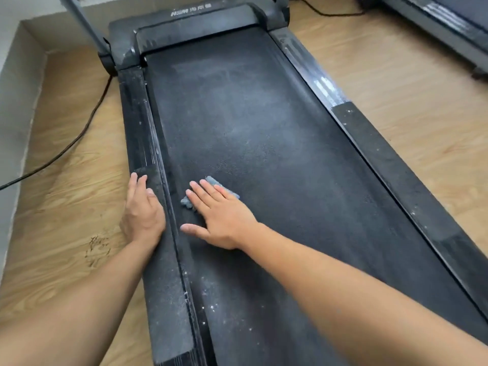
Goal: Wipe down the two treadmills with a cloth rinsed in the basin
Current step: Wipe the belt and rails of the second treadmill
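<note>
- The power cable (79, 136) trails over the wooden floor (74, 196) at far left. A foot catching it while moving along could tug the plug.
- The left hand (142, 213) rests flat on the left side rail (138, 122), fingers straight and close together, holding nothing. It seems to bear weight, so it could slip on a dusty rail.
- The right hand (219, 217) presses flat on the blue-grey cloth (212, 179), fingers straight and slightly spread, thumb out sideways. The cloth lies bunched under those fingers on the belt (250, 122), near its left edge.
- The belt shows a grey haze farther up and white specks (208, 299) nearer the person. So small a cloth, once loaded, would likely smear dust, and a hard push might roll the belt.
- The second treadmill (446, 25) stands well apart at upper right. No basin is in view.
</note>
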Action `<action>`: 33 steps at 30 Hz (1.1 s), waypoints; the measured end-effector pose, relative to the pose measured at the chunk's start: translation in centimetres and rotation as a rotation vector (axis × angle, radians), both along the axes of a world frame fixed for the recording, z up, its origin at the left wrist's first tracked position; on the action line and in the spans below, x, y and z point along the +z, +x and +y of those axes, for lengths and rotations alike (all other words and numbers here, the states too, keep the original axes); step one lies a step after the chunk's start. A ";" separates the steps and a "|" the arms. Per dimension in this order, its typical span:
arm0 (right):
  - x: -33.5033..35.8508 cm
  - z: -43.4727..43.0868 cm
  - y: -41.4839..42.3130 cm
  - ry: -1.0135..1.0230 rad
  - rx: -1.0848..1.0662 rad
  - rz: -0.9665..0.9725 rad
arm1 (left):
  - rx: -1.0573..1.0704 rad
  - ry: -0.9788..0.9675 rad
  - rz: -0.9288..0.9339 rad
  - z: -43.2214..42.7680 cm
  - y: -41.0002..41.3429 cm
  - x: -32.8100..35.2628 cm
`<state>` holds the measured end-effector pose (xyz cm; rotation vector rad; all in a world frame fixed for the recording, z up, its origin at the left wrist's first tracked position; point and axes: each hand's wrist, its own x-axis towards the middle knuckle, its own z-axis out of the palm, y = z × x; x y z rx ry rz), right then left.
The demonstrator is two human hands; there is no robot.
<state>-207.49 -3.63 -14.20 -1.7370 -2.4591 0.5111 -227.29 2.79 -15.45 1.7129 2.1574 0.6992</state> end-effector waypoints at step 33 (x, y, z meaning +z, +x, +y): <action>-0.5 -7.5 23.0 -0.073 -0.845 -0.133 | -0.009 -0.157 0.130 0.4 0.1 0.4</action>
